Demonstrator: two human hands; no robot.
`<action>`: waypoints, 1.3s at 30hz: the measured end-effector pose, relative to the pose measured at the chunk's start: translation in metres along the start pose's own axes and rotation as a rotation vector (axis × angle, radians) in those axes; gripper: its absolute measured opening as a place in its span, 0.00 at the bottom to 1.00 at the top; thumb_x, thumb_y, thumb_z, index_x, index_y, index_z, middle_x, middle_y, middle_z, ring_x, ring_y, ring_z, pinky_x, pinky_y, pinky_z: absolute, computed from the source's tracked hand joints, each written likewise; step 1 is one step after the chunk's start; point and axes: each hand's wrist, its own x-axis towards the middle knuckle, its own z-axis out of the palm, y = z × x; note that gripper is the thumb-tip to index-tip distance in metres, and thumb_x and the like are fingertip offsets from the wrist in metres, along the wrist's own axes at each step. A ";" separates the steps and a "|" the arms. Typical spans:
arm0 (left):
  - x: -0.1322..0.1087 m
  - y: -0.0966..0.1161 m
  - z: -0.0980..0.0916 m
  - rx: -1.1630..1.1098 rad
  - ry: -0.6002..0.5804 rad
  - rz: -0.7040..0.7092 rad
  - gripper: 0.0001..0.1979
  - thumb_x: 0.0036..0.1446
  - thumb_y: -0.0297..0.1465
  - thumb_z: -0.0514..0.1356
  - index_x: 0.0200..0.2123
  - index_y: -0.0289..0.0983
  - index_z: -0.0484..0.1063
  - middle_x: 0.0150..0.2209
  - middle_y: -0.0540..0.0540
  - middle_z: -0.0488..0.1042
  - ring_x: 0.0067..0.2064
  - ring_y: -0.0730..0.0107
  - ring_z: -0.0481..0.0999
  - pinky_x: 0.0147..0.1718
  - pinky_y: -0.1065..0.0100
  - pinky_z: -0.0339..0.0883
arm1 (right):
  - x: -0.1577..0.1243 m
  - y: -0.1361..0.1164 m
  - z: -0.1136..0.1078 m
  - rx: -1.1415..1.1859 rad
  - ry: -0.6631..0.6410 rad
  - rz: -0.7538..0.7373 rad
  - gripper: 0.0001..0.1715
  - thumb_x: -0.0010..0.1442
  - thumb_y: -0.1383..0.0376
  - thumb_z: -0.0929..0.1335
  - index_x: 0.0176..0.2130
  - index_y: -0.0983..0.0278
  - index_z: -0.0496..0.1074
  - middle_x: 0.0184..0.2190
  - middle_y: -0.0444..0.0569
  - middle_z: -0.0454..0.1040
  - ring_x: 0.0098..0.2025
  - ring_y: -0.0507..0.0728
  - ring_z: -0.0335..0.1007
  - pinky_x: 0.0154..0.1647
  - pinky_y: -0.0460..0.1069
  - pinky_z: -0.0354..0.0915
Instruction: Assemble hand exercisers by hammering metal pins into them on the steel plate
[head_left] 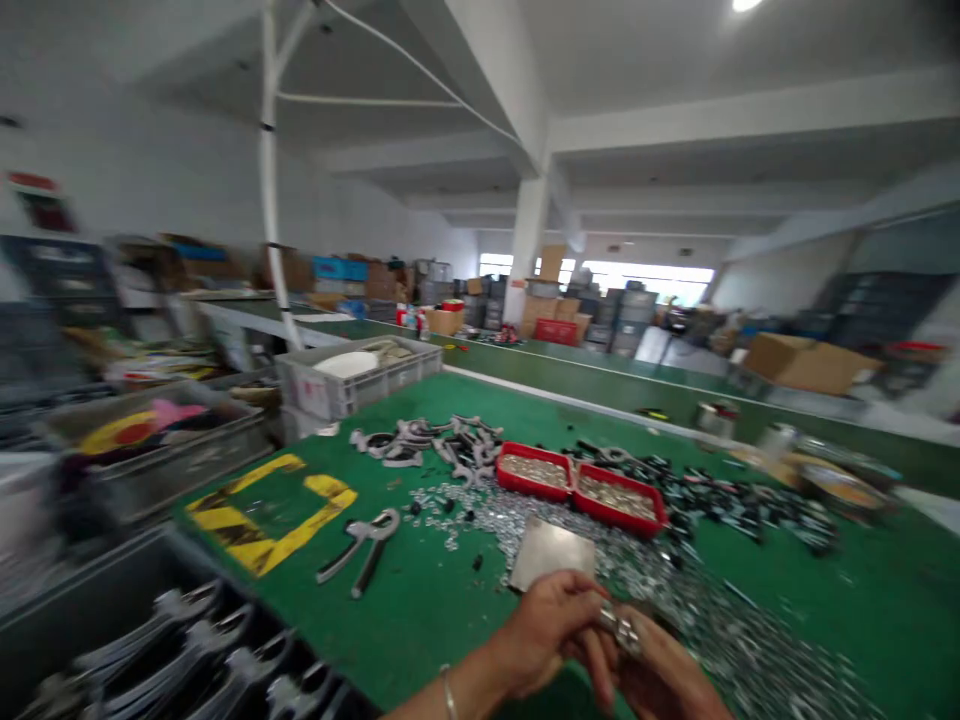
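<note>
Left grip (544, 630) and right grip (660, 680): both narrow, closed together on one small metal fitting (619, 630), held between them, long axis unclear. Beyond: square metal plate (551, 553), loose washers (480, 515), green counter (427, 610).

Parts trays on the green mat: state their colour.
The two parts trays are red, best seen in the head view.
</note>
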 end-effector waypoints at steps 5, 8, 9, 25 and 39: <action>0.012 -0.003 -0.005 0.579 0.097 0.118 0.16 0.62 0.44 0.56 0.38 0.37 0.66 0.25 0.52 0.71 0.21 0.77 0.67 0.21 0.76 0.57 | 0.008 0.032 -0.008 0.208 0.069 0.037 0.24 0.55 0.45 0.71 0.32 0.64 0.71 0.18 0.41 0.67 0.16 0.47 0.56 0.15 0.42 0.57; 0.022 -0.019 0.002 0.443 0.100 0.056 0.18 0.63 0.48 0.54 0.39 0.38 0.63 0.22 0.56 0.66 0.17 0.80 0.59 0.16 0.77 0.51 | 0.001 0.044 -0.016 0.420 0.028 0.049 0.24 0.54 0.46 0.73 0.34 0.62 0.69 0.18 0.36 0.62 0.15 0.43 0.48 0.15 0.39 0.50; 0.025 -0.026 0.005 0.327 0.109 0.000 0.19 0.62 0.50 0.54 0.38 0.39 0.62 0.20 0.58 0.64 0.15 0.81 0.55 0.13 0.77 0.46 | -0.002 0.045 -0.018 0.455 -0.004 0.036 0.24 0.53 0.46 0.73 0.34 0.63 0.69 0.19 0.36 0.60 0.16 0.43 0.46 0.15 0.39 0.49; 0.110 -0.016 -0.021 0.625 0.304 0.106 0.11 0.65 0.41 0.52 0.42 0.40 0.65 0.36 0.46 0.76 0.32 0.65 0.78 0.31 0.66 0.70 | 0.047 -0.011 -0.083 -0.161 0.228 0.019 0.20 0.57 0.50 0.71 0.40 0.63 0.72 0.29 0.45 0.76 0.32 0.54 0.71 0.36 0.48 0.64; 0.078 -0.027 -0.030 0.190 0.341 -0.159 0.13 0.53 0.36 0.65 0.38 0.33 0.75 0.35 0.43 0.79 0.37 0.64 0.78 0.38 0.66 0.69 | 0.068 -0.008 -0.060 0.134 0.113 0.166 0.18 0.54 0.57 0.75 0.38 0.63 0.69 0.27 0.41 0.72 0.25 0.50 0.68 0.28 0.48 0.69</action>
